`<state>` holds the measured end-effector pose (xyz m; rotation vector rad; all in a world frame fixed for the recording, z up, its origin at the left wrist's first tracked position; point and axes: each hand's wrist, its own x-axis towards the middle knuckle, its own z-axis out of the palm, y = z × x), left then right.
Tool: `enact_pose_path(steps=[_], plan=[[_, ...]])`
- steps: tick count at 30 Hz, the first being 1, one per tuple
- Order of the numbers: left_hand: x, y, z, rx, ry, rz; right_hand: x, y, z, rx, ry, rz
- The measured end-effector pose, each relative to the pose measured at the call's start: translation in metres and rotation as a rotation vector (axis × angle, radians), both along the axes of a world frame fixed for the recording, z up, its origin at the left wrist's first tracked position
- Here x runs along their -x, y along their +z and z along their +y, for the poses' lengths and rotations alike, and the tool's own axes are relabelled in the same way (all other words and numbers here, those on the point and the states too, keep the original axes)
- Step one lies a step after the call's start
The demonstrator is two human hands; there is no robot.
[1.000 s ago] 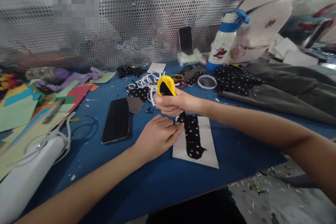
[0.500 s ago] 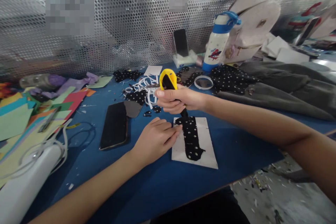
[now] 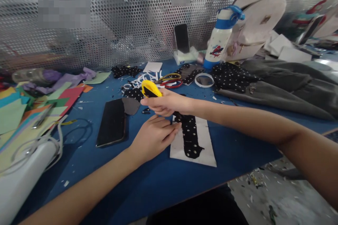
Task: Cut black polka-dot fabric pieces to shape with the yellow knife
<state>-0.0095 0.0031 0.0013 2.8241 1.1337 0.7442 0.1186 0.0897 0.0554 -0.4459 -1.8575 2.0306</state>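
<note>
My right hand [image 3: 169, 102] is closed round a tool with a yellow-and-black handle [image 3: 151, 89]; its kind is not clear. The tool's working end is hidden behind my hand, above the top of a black polka-dot fabric strip [image 3: 190, 135]. That strip lies on a white card [image 3: 206, 147], with a small pointed bit sticking out near its lower right. My left hand [image 3: 154, 135] rests at the card's left side. Its fingers are curled together, thumb and fingertips pinching at the strip's upper left edge.
A dark phone [image 3: 112, 123] lies left of my hands, beside a grey fabric scrap [image 3: 131, 105]. Behind are scissors with red handles [image 3: 173, 83], a clear ring-shaped lid [image 3: 204, 80] and a bottle [image 3: 218, 38]. Coloured papers [image 3: 66, 102] and a white power strip [image 3: 29, 179] occupy the left.
My right hand has moved left with the tool, which now tilts further left. The scissors behind it have come into view. My left hand stays at the strip; the view has shifted slightly.
</note>
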Motion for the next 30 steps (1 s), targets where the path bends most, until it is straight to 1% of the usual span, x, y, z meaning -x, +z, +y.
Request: enact_pose_path(steps=[3, 5, 6, 8, 10, 11, 15, 17, 21, 24, 26, 30], plan=[[-0.001, 0.003, 0.0, 0.014, -0.005, 0.013, 0.005, -0.002, 0.005, 0.028, -0.112, -0.079], [-0.001, 0.004, 0.0, 0.024, -0.007, 0.022, 0.007, -0.003, 0.01, 0.054, -0.137, -0.103], [-0.002, 0.004, 0.001, 0.026, -0.007, 0.023, 0.008, -0.004, 0.012, 0.067, -0.124, -0.111], [-0.002, 0.004, 0.0, 0.027, -0.004, 0.017, 0.009, -0.006, 0.013, 0.074, -0.049, -0.116], [-0.001, 0.003, 0.0, 0.024, 0.002, 0.005, 0.008, -0.006, 0.011, 0.06, 0.021, -0.111], [-0.001, 0.002, 0.0, 0.021, 0.003, -0.002, 0.008, -0.007, 0.009, 0.047, 0.035, -0.095], [0.001, -0.001, 0.001, 0.006, -0.002, -0.022, 0.002, -0.007, -0.001, -0.037, 0.041, 0.035], [0.001, -0.001, 0.001, -0.004, -0.006, -0.022, -0.001, -0.005, -0.003, -0.058, 0.059, 0.057], [0.0, 0.002, 0.001, -0.016, -0.013, -0.001, -0.007, 0.007, -0.002, -0.041, 0.083, 0.029], [-0.001, 0.005, 0.0, -0.018, -0.01, 0.021, -0.012, 0.015, 0.0, -0.055, 0.064, 0.058], [-0.001, 0.005, 0.0, -0.016, -0.011, 0.029, -0.013, 0.016, 0.002, -0.061, 0.055, 0.091], [-0.001, 0.006, 0.0, -0.009, -0.008, 0.03, -0.011, 0.008, 0.005, -0.035, 0.091, 0.098]])
